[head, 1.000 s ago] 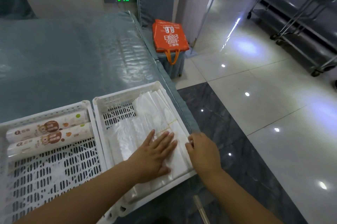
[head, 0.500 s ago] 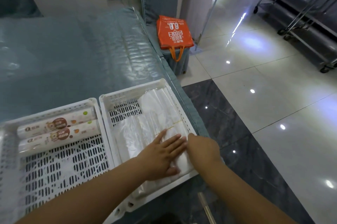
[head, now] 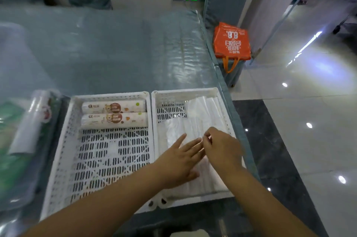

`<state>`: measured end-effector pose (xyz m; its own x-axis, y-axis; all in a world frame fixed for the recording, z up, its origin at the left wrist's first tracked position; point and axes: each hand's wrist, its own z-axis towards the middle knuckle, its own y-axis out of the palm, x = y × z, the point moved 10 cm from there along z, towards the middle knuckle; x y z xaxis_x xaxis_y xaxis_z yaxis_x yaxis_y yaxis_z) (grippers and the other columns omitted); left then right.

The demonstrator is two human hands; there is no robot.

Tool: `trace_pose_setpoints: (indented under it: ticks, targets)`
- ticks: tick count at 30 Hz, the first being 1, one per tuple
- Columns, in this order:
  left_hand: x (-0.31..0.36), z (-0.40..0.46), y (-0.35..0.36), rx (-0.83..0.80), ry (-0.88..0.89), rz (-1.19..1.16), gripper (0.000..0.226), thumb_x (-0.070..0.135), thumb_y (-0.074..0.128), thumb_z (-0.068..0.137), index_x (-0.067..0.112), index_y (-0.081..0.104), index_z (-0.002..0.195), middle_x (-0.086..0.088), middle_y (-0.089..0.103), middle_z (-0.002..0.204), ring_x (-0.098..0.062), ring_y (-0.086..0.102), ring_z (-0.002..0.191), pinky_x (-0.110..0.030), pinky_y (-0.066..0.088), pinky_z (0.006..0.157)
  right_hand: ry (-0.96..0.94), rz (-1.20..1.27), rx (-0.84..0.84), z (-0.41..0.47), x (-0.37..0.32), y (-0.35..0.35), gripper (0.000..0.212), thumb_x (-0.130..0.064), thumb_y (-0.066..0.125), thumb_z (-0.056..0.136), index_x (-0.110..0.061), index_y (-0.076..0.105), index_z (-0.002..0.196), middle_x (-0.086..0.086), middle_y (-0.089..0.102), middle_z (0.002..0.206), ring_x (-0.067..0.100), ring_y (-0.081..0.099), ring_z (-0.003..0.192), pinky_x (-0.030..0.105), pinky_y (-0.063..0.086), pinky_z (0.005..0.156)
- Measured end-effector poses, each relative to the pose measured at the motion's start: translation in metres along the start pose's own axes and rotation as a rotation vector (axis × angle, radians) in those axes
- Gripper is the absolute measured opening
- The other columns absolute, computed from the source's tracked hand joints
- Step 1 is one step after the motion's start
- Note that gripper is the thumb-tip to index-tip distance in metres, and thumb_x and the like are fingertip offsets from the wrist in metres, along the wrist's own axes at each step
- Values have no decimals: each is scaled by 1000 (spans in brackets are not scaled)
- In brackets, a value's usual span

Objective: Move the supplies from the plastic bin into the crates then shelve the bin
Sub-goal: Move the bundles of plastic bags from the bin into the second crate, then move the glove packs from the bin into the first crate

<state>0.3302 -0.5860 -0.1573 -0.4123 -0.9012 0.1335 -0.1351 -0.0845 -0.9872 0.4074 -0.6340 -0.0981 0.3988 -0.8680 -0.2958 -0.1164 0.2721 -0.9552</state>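
Clear plastic bin [head: 11, 113] sits blurred at the worktop's [head: 116, 53] far left, a white roll [head: 29, 123] lying in it. Beside it, a white perforated crate [head: 63, 140] holds two printed rolls [head: 114, 114]. Just right, a second white crate [head: 222, 99] holds folded clear plastic bags [head: 195, 119]; the left hand [head: 179, 161] presses flat on them, fingers straight, while the right hand [head: 222, 150] pinches their edge.

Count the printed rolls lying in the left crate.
2. Both lie side by side at the far end of the left crate: the far roll against the back wall, the near roll touching it. None seems hidden.
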Motion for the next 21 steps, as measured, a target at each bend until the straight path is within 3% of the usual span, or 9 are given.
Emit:
trace_pose_setpoints:
  ticks: [3, 6, 9, 12, 15, 21]
  targets:
    - [-44, -47, -29, 18, -221, 104, 64, 43, 40, 92, 15, 19, 145, -6, 5, 156, -22, -6, 144, -48, -14, 111, -75, 93, -11, 18, -50, 3, 13, -29, 54, 90, -20, 63, 85, -2, 68, 74, 17, 61, 63, 23, 39, 52]
    - [-94, -105, -73, 78, -535, 100, 55, 38, 43, 91, 15, 35, 141, -6, 27, 153, -23, 11, 144, -43, -10, 111, -170, 209, -52, 28, -109, 12, 12, -26, 55, 87, -20, 63, 80, -2, 67, 75, 17, 56, 64, 27, 42, 54]
    - [-131, -176, -121, 175, -755, 93, 47, 35, 42, 90, 18, 48, 133, -3, 45, 143, -22, 28, 138, -40, 2, 115, -308, 261, -65, 29, -181, 13, 10, -27, 57, 85, -23, 63, 78, -7, 65, 71, 12, 51, 60, 20, 32, 48]
    - [-149, -242, -175, 274, -829, 140, 37, 36, 44, 85, 18, 62, 112, -2, 64, 120, -23, 49, 121, -39, 24, 110, -429, 315, -51, 26, -256, 1, 10, -29, 57, 85, -27, 63, 78, -11, 60, 66, 10, 54, 59, 22, 35, 49]
    - [-162, -310, -222, 384, -876, 246, 32, 36, 51, 77, 16, 69, 94, -4, 72, 96, -26, 63, 100, -40, 44, 95, -515, 376, -29, 18, -325, -16, 11, -29, 57, 84, -24, 66, 80, -7, 66, 71, 14, 59, 64, 28, 46, 56]
    - [-237, -454, -236, 379, -1016, 201, 38, 37, 51, 84, 17, 66, 113, -7, 70, 111, -27, 57, 114, -40, 38, 98, -661, 453, 45, -9, -458, -37, 10, -25, 59, 84, -21, 67, 80, -7, 66, 68, 13, 59, 63, 32, 51, 61]
